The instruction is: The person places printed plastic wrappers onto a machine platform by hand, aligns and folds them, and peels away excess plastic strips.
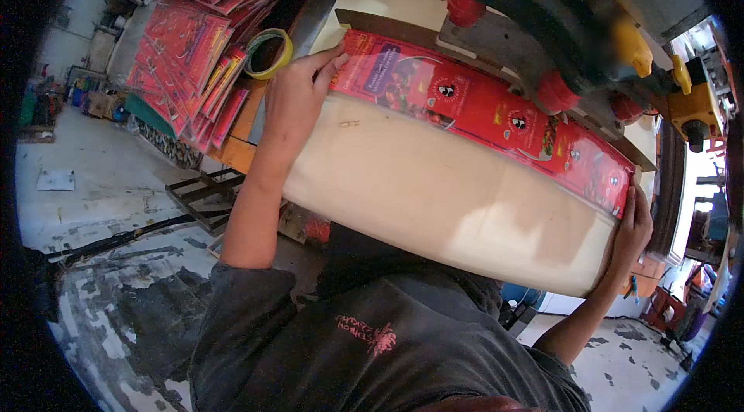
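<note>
A long red printed sheet [480, 113] with food pictures and round logos lies across a cream-coloured board [403, 172], its far part passing beneath a dark machine. My left hand [298, 98] pinches the sheet's left end, thumb and fingers together at the corner. At the opposite end, my right hand [635, 222] grips the right edge, fingers pointing away from me and partly hidden. Brown upright strips [403, 31] run along the sheet's far side. Red round parts [556, 92] of the machine hang just above the sheet.
Overlapping stacks of red printed sheets [178, 55] fill the left side, beside a roll of yellow tape [269, 54]. The dark green machine arm [542, 9] looms over the board's far side. A yellow motor-like unit [694, 102] is at right. A dark metal frame [205, 191] stands below left.
</note>
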